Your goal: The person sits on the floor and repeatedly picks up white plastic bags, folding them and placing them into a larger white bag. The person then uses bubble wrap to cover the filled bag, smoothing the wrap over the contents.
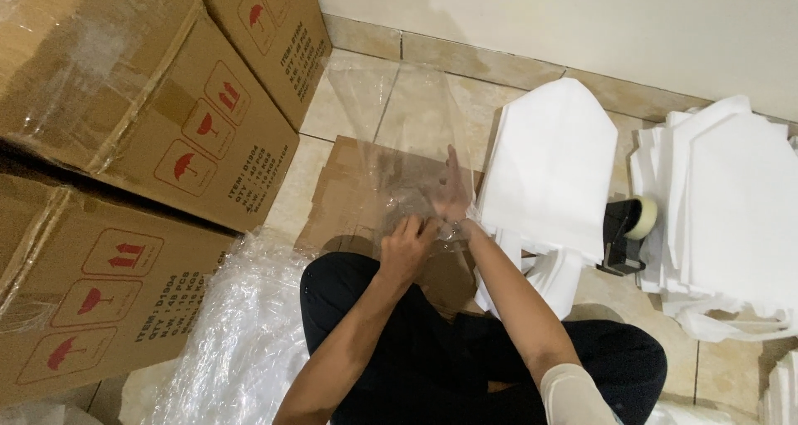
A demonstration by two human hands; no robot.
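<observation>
- A plain off-white wall (582,18) runs along the top, edged by a beige tiled skirting (465,59).
- The floor (349,101) is laid with pale beige tiles and dark grout lines.
- Stacked brown cardboard cartons (125,101) stand on the left.
- Light is soft and even, with faint shadows beside the cartons.
</observation>
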